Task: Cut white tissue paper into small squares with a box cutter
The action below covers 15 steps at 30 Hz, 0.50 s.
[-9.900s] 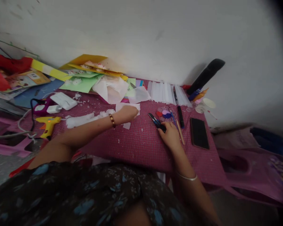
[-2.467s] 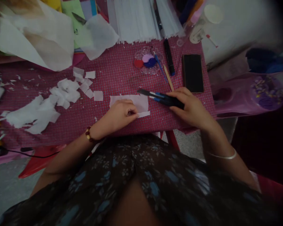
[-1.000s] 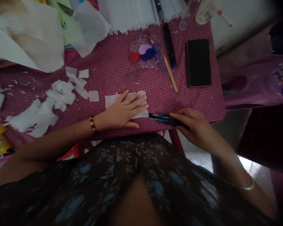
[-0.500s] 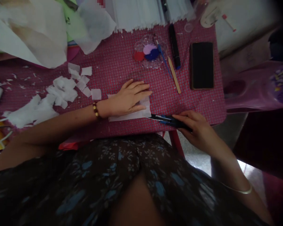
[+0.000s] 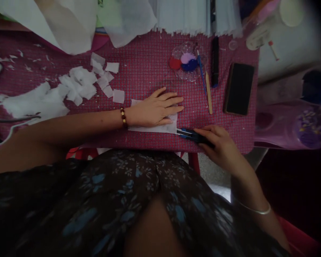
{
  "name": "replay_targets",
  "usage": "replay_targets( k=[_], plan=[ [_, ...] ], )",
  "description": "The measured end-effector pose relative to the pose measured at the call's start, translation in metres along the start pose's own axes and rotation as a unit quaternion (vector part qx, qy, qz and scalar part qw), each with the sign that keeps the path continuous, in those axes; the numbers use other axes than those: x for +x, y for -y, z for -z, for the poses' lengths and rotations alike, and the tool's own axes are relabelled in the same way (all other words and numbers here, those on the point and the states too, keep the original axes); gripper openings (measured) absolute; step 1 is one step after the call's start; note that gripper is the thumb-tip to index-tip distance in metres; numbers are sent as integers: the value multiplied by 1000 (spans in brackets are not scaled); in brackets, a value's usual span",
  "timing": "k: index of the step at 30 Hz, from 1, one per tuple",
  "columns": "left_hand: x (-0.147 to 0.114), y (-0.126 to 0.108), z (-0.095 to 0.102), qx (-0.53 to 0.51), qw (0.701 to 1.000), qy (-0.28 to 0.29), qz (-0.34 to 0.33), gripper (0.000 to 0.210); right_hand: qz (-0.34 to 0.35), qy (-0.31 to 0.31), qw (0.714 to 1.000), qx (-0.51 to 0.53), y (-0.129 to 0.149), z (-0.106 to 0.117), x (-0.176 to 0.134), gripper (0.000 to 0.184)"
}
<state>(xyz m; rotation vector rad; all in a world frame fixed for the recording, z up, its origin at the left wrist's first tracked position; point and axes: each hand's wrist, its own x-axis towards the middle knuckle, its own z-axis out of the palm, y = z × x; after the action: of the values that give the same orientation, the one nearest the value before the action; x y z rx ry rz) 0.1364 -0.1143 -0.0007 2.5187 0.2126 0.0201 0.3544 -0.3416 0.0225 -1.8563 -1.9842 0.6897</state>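
My left hand (image 5: 156,109) lies flat with fingers spread on a white strip of thin paper or cloth (image 5: 152,129), pressing it to the table. Part of the strip is hidden beneath the palm. In my right hand (image 5: 218,144) is a dark blue and black utility knife (image 5: 188,135), gripped by its handle. Its blade end points left, at the strip's lower right corner; whether the blade touches it I cannot tell. Small white squares (image 5: 118,96) are scattered beyond my left wrist, beside a crumpled white heap (image 5: 79,84).
Beyond my hands are a clear palette (image 5: 188,73) with paint, a blue brush (image 5: 201,71), a wooden stick (image 5: 209,94), a black marker (image 5: 214,60) and a phone (image 5: 239,89). White sheets (image 5: 182,18) line the back. The checked tablecloth's (image 5: 232,137) front edge runs close to my body.
The view has shifted, so the table items appear further right. The knife's tip has moved slightly right relative to the strip, to its corner. My left hand stays flat on the strip.
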Motion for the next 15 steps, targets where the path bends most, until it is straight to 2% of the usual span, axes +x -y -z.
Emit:
replay_targets(
  k=[4,8,15],
  plan=[
    [0,-1,0,-24,999,-23,11,53,22,21,1000,-6,0,3,11,58],
    [-1,-5,2,-15,1000,8,14,53,39,35,999,0,4,2,19,60],
    [-1,-2,-2,7,1000,14,-2,59,20,22,999,27,14,-4,3,58]
  ],
)
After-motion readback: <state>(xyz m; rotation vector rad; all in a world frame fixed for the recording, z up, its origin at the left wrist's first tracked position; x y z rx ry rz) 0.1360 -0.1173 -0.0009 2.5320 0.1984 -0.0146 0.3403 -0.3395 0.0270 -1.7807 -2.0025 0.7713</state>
